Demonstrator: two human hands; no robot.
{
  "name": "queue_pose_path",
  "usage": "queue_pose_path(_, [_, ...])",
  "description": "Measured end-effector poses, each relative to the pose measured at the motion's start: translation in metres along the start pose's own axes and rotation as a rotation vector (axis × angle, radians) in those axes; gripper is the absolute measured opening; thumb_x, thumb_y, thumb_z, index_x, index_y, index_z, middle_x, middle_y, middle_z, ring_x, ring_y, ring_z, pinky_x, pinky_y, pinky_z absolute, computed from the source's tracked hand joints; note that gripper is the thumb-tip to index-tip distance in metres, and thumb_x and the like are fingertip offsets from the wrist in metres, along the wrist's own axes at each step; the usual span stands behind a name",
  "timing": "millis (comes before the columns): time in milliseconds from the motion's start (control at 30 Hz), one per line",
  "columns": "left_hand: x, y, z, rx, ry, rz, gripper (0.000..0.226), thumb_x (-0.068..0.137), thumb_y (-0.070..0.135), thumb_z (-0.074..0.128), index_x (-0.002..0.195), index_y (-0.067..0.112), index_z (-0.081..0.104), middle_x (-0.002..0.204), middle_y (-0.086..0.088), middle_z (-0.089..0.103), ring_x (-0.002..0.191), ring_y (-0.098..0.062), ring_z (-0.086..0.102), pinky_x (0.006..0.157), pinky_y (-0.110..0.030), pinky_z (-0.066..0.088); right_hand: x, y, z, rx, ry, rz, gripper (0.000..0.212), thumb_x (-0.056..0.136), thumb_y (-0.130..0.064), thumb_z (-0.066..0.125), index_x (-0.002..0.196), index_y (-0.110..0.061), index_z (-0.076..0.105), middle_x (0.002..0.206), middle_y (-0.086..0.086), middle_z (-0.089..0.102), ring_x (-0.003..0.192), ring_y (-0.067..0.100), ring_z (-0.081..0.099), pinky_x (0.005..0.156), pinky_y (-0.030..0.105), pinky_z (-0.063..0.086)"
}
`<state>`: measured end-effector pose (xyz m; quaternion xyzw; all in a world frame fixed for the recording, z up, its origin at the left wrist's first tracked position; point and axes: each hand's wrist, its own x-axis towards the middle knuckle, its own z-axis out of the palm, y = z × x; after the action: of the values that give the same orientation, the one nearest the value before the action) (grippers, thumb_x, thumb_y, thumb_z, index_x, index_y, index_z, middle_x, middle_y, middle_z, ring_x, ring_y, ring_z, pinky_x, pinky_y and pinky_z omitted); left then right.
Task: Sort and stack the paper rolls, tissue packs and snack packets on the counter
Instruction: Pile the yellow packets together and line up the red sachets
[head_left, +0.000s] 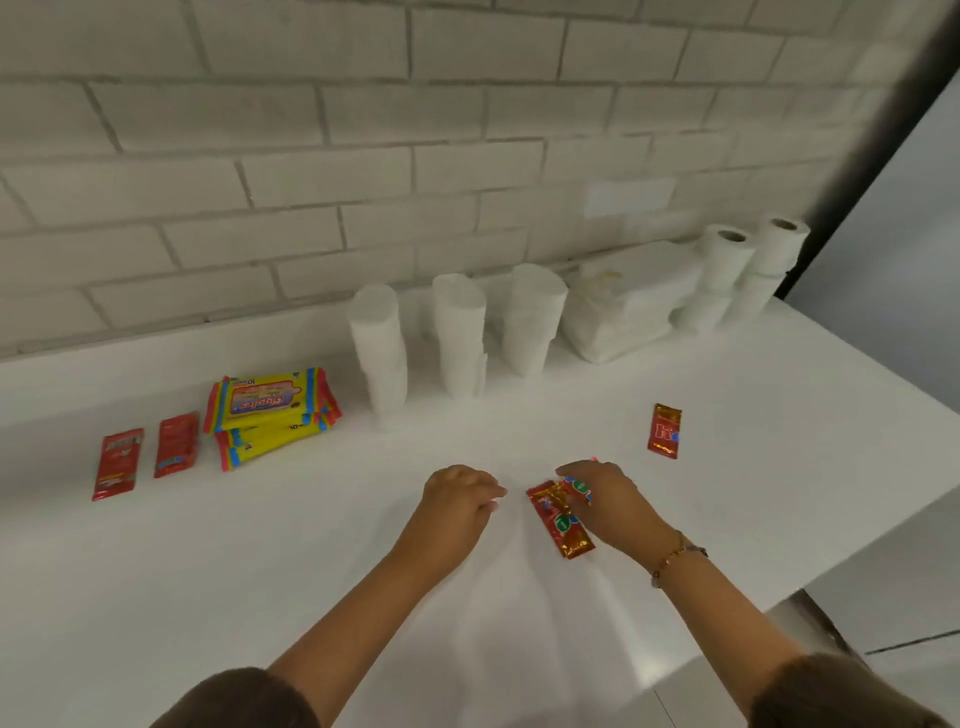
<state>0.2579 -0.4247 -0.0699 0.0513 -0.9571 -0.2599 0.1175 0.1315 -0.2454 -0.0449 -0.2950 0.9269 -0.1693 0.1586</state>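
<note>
Head view, left to right: two red sachets (117, 464) (176, 445) lie flat and slightly apart near the left of the white tabletop (311, 571), just beside a stack of yellow tissue packs (272, 413) whose lower packs are skewed out from under the top one. Three tall white paper columns (378, 353) (460, 335) (535, 317) stand toward the brick wall, then a bundle of white paper packs (623, 306) and stacked paper rolls (743, 275) in the far right corner.

Near the middle, the left hand (457, 499) rests loosely curled on the tabletop and holds nothing. The right hand (605, 499) has its fingers pressed down over a small overlapping pile of red-and-gold snack packets (561, 519), seemingly gathering them; a firm pinch is not clear. One more packet (664, 431) lies alone, well apart to the right.

Glossy packets likely slide on each other, so the pile could fan out when lifted. The leftmost column looks slightly tilted, and a careless sweep leftward might topple it. Open room is broad in front and to the left; the tabletop's edge runs close on the right.
</note>
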Motion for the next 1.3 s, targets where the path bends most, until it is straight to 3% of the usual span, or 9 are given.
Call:
queue_pose_path(100, [0.011,0.038,0.023,0.040,-0.152,0.015,0.031,0.096,0.024,0.042,0.124,0.024,0.057,0.132,0.005,0.056,0.124,-0.014,0.043,0.106,-0.027,0.024,-0.006,0.028,-0.004,-0.023,-0.033,0.042,0.040,0.092,-0.022,0.051,0.131,-0.025,0.047,0.135,0.005,0.051,0.120,0.022,0.049,0.099,0.031,0.040])
queue_pose_path(233, [0.017,0.063,0.050,0.125,-0.295,0.038,0.035,0.096,0.027,0.041,0.130,0.025,0.051,0.139,0.004,0.049,0.128,-0.014,0.041,0.110,-0.031,0.024,-0.009,0.054,0.002,-0.052,-0.050,-0.010,0.042,0.092,-0.025,0.050,0.133,-0.024,0.043,0.141,0.001,0.046,0.127,0.022,0.042,0.106,0.035,0.036])
queue_pose_path(400, [0.001,0.067,0.072,0.139,-0.410,-0.024,0.043,0.098,0.036,0.033,0.140,0.029,0.033,0.152,0.006,0.028,0.141,-0.011,0.021,0.116,-0.042,-0.004,-0.004,0.067,0.008,-0.141,-0.072,-0.117,0.047,0.092,-0.032,0.048,0.138,-0.026,0.037,0.150,-0.001,0.034,0.135,0.023,0.031,0.111,0.039,0.028])
queue_pose_path(533, [-0.014,0.058,0.066,0.176,-0.361,-0.104,0.042,0.098,0.038,0.031,0.139,0.031,0.034,0.151,0.009,0.030,0.140,-0.009,0.022,0.116,-0.041,-0.007,0.002,0.063,0.019,-0.207,-0.068,-0.179,0.046,0.091,-0.043,0.046,0.134,-0.026,0.043,0.149,0.001,0.034,0.136,0.023,0.031,0.113,0.040,0.024])
queue_pose_path(667, [-0.046,0.032,0.042,0.136,-0.247,-0.301,0.039,0.097,0.035,0.037,0.136,0.029,0.040,0.147,0.009,0.038,0.137,-0.006,0.029,0.117,-0.038,-0.004,0.003,0.034,0.036,-0.156,-0.059,-0.305,0.043,0.086,-0.045,0.055,0.122,-0.023,0.051,0.136,-0.001,0.050,0.121,0.020,0.045,0.105,0.037,0.032])
queue_pose_path(933, [-0.151,-0.036,-0.015,0.132,-0.002,-0.553,0.042,0.092,0.032,0.050,0.134,0.027,0.045,0.141,0.006,0.047,0.131,-0.007,0.040,0.112,-0.030,-0.004,-0.015,-0.072,0.094,-0.159,-0.189,-0.644,0.040,0.087,-0.025,0.054,0.127,-0.019,0.050,0.139,0.003,0.047,0.127,0.022,0.040,0.112,0.036,0.021])
queue_pose_path(1100, [-0.209,-0.080,-0.055,0.138,0.063,-0.688,0.041,0.090,0.033,0.054,0.130,0.027,0.050,0.139,0.005,0.049,0.129,-0.009,0.044,0.116,-0.036,0.002,-0.020,-0.153,0.134,-0.219,-0.259,-0.742,0.045,0.088,-0.014,0.047,0.132,-0.012,0.044,0.149,0.007,0.034,0.135,0.022,0.030,0.117,0.038,0.006])
queue_pose_path(1300, [-0.260,-0.147,-0.110,0.147,0.070,-0.778,0.041,0.091,0.033,0.052,0.131,0.027,0.048,0.141,0.005,0.047,0.130,-0.010,0.043,0.117,-0.037,0.002,-0.021,-0.252,0.180,-0.245,-0.269,-0.794,0.046,0.086,-0.011,0.047,0.132,-0.009,0.043,0.147,0.009,0.036,0.130,0.026,0.033,0.115,0.040,0.015])
